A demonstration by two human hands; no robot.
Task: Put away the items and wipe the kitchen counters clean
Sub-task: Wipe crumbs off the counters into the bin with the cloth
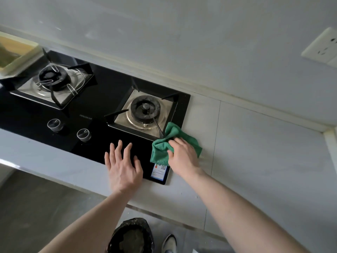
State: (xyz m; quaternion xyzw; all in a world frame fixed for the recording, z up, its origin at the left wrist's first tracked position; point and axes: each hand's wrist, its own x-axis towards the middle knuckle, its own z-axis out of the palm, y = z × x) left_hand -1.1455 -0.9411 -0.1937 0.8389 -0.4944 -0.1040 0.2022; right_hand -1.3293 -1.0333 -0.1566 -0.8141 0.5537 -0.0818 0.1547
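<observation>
A green cloth (161,147) lies bunched at the front right corner of the black glass hob (102,99), partly on the pale counter (255,152). My right hand (182,156) presses down on the cloth with fingers curled into its folds. My left hand (123,164) lies flat on the hob's front edge with fingers spread, holding nothing. Just behind the cloth sits the right burner (145,108); a label sticker (159,171) shows under it.
The left burner (52,79) and two knobs (54,124) (83,134) are on the hob. A yellowish box (16,52) stands at the far left. A wall socket (322,46) is at upper right. A bin with a black bag (131,236) stands on the floor below.
</observation>
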